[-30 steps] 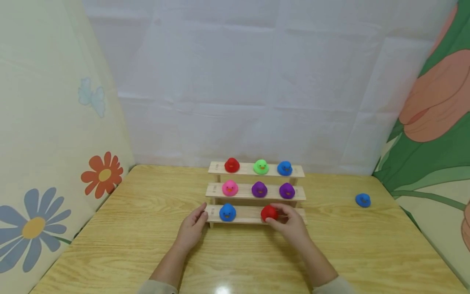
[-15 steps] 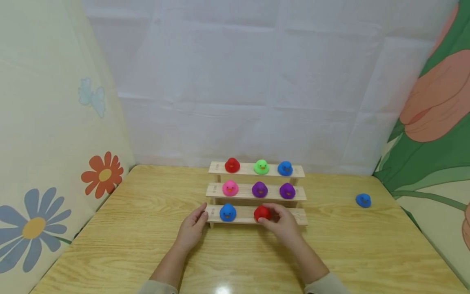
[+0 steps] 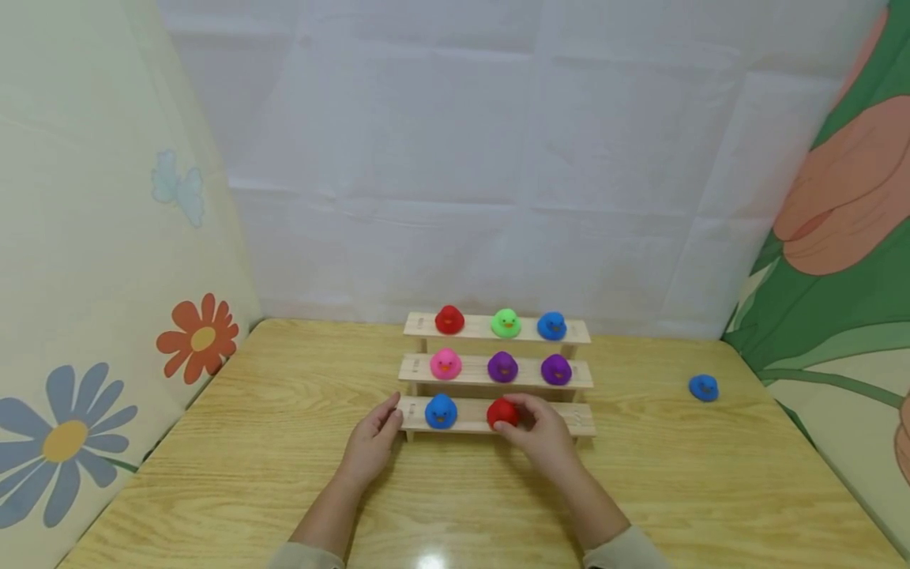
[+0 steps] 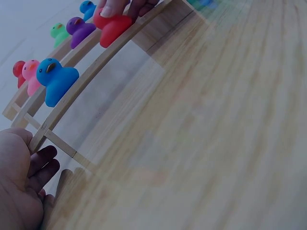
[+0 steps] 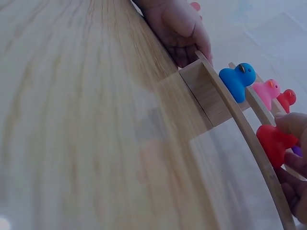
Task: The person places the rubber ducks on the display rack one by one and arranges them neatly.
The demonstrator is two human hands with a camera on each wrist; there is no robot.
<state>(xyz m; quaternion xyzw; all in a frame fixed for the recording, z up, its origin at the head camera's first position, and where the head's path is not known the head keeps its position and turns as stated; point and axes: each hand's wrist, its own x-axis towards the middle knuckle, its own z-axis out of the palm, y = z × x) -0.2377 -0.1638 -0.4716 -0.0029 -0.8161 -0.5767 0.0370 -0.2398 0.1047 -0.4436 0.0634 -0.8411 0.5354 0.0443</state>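
A three-tier wooden display rack [image 3: 472, 417] stands on the table with small toy ducks along its steps. My right hand [image 3: 546, 439] pinches a red rubber duck [image 3: 502, 412] between thumb and fingers at the middle of the bottom step. At that step's left end, my left hand [image 3: 370, 442] holds the rack, thumb and fingers about the board end in the left wrist view. A blue duck [image 4: 57, 81] sits on the bottom step between the two hands. Above it, the middle step bears a pink duck [image 3: 445, 364] and two purple ducks [image 3: 502, 367].
On the top step are a red duck [image 3: 449, 320], a green duck [image 3: 506, 323] and a blue duck [image 3: 551, 325]. Another blue duck [image 3: 704, 388] lies apart on the table's right side. A white cloth backdrop [image 3: 455, 158] hangs behind the table [image 3: 284, 395].
The right hand has slid the red duck leftward along the bottom step, from right of centre to about the middle. The left hand stays at the rack's end.
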